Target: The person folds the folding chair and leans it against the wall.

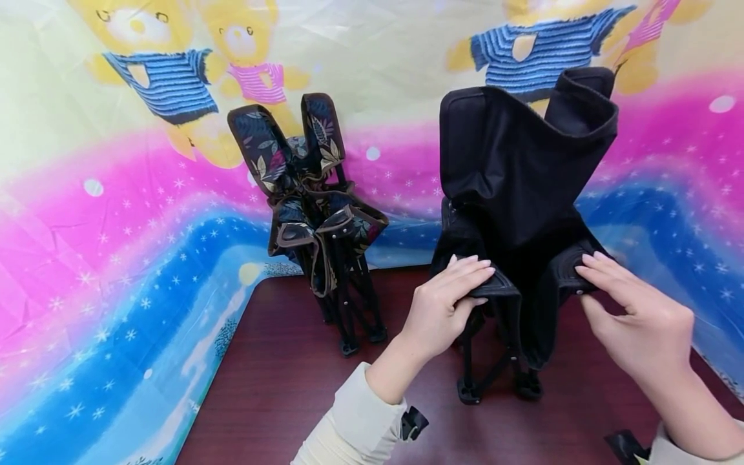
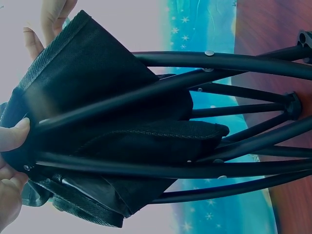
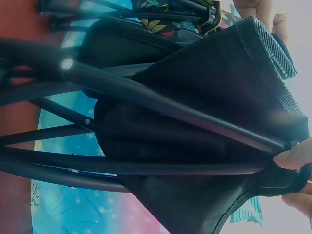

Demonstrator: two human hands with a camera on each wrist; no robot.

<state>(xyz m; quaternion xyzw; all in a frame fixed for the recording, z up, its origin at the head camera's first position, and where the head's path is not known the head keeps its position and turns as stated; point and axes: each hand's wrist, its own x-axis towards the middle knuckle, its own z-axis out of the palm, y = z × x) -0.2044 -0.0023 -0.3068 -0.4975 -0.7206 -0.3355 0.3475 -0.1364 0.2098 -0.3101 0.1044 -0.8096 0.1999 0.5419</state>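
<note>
The black folding chair stands part-folded on the right side of the desk; the left hand has a pinching grip on its near left seat corner, the right hand on the near right one. I'd work both sides evenly, minding thumbs beside the riveted frame.

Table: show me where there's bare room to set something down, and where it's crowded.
The widest bare patch of the table lies between its left edge, the patterned chair and the left sleeve. A smaller one lies before the black chair, between left and right sleeve. Crowded: around the black chair, gripped by left hand and right hand.
</note>
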